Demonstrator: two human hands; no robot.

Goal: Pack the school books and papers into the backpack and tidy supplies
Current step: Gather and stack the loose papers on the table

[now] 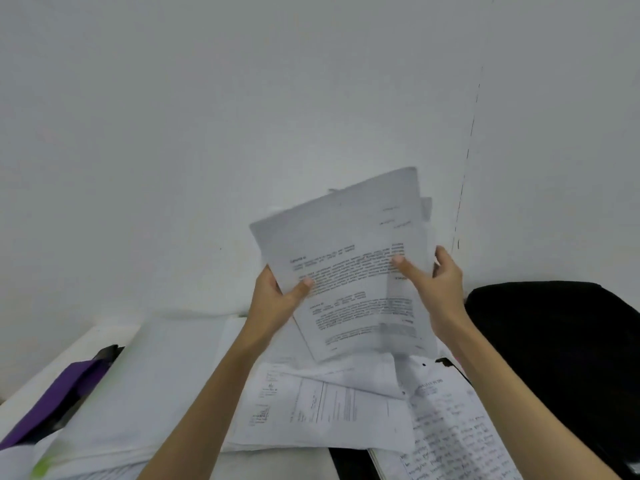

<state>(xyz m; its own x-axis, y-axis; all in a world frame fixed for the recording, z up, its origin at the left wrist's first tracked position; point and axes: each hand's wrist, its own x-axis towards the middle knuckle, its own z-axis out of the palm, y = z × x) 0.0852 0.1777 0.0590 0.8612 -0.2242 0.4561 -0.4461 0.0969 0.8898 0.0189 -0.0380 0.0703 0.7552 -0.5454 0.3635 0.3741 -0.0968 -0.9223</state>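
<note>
Head view: a sheaf of printed papers (349, 271), white with blocks of black text, is held up before a pale wall (207, 116). The left hand (275, 299) pinches its left edge, the right hand (436, 285) grips its right edge. Below lie loose sheets (322, 414), blurred; a black backpack (554, 341) runs off the right edge.

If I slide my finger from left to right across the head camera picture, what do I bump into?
Purple folder → big white paper stack → left hand → printed sheets held up → right hand → black backpack.
</note>
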